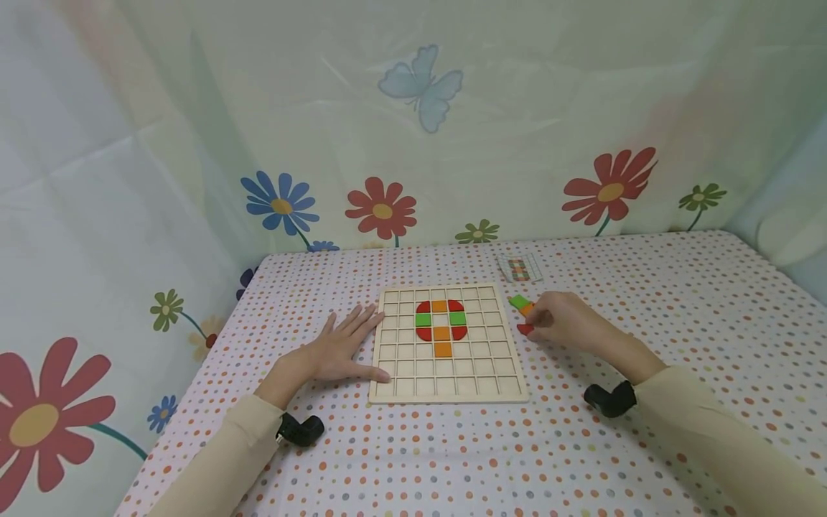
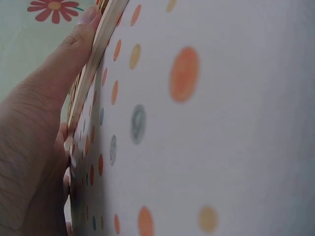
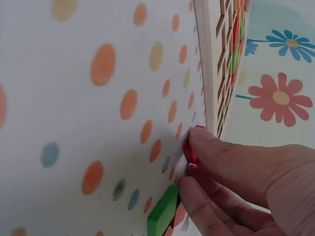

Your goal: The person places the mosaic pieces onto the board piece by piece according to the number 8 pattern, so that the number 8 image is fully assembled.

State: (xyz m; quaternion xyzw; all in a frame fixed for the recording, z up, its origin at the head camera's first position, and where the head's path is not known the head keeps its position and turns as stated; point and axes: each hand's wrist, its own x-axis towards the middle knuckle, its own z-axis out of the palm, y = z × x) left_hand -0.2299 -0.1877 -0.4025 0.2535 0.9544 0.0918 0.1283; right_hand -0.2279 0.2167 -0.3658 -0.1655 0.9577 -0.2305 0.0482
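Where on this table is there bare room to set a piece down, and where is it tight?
Free: the cloth right of the right hand, and in front of the board between the sleeves. Tight: between the board's right edge and the right hand, where the loose pieces lie; the left hand lies against its left edge.

My left hand [image 2: 29, 142]: it fills the left side of the picture, seen from the wrist, lying flat along the cloth.
My fingers [image 2: 74, 46]: one stretches up and away, straight, its nail near the top edge, pressed against the side of the wooden board.
Wooden board [image 2: 101, 37]: only its pale edge shows, a thin strip running from the top down along my hand; what lies on it I cannot tell.
Bench [image 2: 221, 147]: covered by a white cloth with orange, yellow and grey-blue dots, very close and blurred on the right.
Backdrop [image 2: 29, 29]: pale green, with a red flower [image 2: 54, 7] in the top left corner.
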